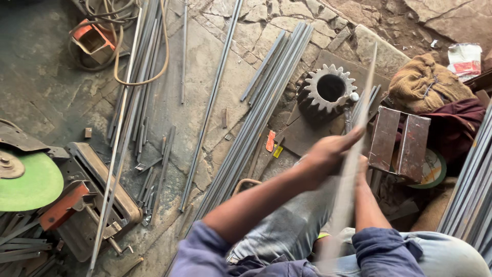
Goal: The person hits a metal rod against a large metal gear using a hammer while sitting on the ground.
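Note:
A long thin metal rod (353, 154), blurred by motion, runs from my lap up toward the big toothed steel gear (328, 90). My left hand (328, 151) is wrapped around the rod at its middle. My right hand (362, 166) sits just behind the rod and looks closed on it too, mostly hidden by the rod and my left hand. Both forearms come out of blue rolled sleeves, above my jeans.
A bundle of long rods (256, 120) lies diagonally on the stone floor. More rods and short offcuts (148, 169) lie at left. A cut-off saw with a green disc (31, 182) stands at far left. A metal stool (402, 143), cloth sacks (428, 84) and rods (469, 192) are at right.

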